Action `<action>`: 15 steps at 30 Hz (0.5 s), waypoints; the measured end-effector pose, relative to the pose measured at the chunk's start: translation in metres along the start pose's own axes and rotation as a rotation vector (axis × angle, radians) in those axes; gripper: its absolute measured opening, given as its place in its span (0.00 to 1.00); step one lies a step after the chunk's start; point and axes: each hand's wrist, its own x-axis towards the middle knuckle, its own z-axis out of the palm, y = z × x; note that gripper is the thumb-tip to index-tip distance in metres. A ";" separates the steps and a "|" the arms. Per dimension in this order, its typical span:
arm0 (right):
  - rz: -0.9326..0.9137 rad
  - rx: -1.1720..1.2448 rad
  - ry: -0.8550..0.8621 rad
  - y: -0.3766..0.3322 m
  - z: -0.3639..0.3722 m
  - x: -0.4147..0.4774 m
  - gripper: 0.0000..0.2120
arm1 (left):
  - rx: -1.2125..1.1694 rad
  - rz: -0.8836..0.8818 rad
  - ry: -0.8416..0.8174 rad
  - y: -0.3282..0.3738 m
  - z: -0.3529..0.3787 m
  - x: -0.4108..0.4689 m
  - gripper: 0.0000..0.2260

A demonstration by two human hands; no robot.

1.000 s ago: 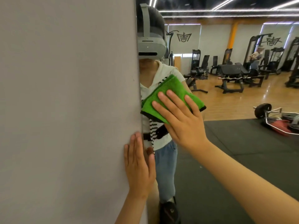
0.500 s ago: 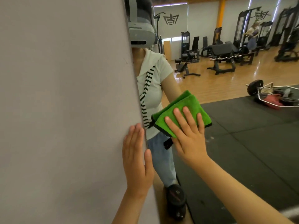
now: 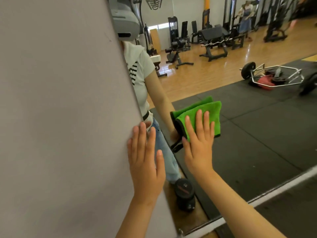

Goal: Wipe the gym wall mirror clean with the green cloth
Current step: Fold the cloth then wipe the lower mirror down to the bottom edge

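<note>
Green and folded, your one cloth [image 3: 212,114] lies flat against the mirror [image 3: 257,143], low on the glass and near its left edge. Your right hand [image 3: 199,148] pins it there with its fingers straight and spread over the fabric. Your left hand [image 3: 145,165] lies flat too, fingers straight, on the grey wall panel [image 3: 60,117] just beside the glass, holding nothing. One black dumbbell [image 3: 184,191] shows at the foot of the mirror; its red marking is too small to read. One dark emblem [image 3: 154,3] on the reflected far wall cannot be read as letters.
</note>
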 end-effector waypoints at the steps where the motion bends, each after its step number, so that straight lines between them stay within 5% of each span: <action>1: 0.007 0.041 -0.013 -0.017 0.012 -0.012 0.28 | 0.033 0.002 -0.006 -0.001 0.004 -0.001 0.27; 7: -0.150 -0.033 -0.113 0.001 0.022 -0.061 0.29 | 0.197 0.079 -0.018 -0.017 0.014 -0.009 0.34; 10: 0.100 0.007 0.000 0.027 0.006 -0.040 0.26 | 0.172 0.058 -0.004 -0.014 0.017 -0.010 0.27; 12: 0.353 0.110 0.105 0.036 -0.001 -0.019 0.29 | 0.151 0.033 -0.003 -0.010 0.018 -0.010 0.28; 15: 0.482 0.232 0.168 0.028 -0.001 -0.016 0.28 | 0.128 0.010 0.003 -0.006 0.019 -0.012 0.32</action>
